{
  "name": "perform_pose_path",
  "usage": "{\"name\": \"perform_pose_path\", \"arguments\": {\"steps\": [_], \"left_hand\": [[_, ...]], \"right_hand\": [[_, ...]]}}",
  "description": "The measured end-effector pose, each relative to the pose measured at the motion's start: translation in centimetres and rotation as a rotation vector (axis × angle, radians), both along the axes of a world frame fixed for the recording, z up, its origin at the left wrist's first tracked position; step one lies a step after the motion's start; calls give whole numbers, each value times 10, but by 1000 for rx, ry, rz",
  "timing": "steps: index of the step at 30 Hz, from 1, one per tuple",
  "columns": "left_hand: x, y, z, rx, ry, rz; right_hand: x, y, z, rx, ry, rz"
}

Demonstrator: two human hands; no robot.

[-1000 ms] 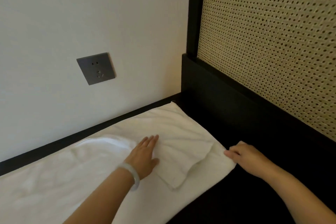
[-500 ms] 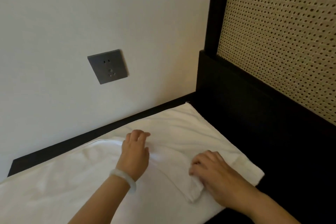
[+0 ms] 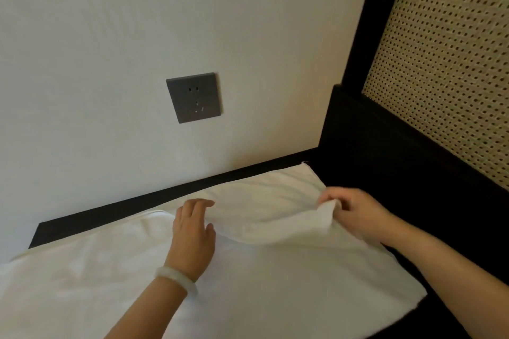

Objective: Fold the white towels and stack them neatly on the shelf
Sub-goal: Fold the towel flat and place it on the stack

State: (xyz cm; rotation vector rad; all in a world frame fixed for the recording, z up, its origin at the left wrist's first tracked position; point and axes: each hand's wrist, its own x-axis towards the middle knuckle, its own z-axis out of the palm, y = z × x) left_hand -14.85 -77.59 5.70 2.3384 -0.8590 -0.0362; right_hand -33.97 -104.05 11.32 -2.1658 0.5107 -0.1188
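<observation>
A white towel (image 3: 275, 278) lies spread over a dark shelf (image 3: 154, 195) against the wall. My left hand (image 3: 192, 231), with a pale bangle on the wrist, rests flat on the towel near its middle, fingers straight. My right hand (image 3: 355, 212) pinches a folded flap of the towel at its right side and holds it lifted a little above the layer below. The flap runs from my right hand back toward my left hand.
A grey wall socket (image 3: 194, 98) sits on the white wall above the shelf. A black frame (image 3: 355, 129) with a woven cane panel (image 3: 446, 63) rises at the right. The shelf's dark right part (image 3: 413, 206) lies beside the towel.
My right hand has taken the flap's edge and drawn it up and to the right. My left hand has flattened on the towel. The view has shifted, showing more of the wall.
</observation>
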Motion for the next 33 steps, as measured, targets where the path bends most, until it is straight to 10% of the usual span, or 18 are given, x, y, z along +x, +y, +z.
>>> {"name": "perform_pose_path", "arguments": {"steps": [7, 18, 27, 33], "left_hand": [[22, -9, 2, 183, 33, 57], [94, -39, 8, 573, -7, -126], [122, -34, 25, 440, 311, -285], [126, -43, 12, 367, 268, -127]], "right_hand": [[46, -61, -22, 183, 407, -199], [106, -67, -31, 312, 310, -390], [120, -92, 16, 602, -59, -215], [146, -94, -55, 237, 126, -464]]}}
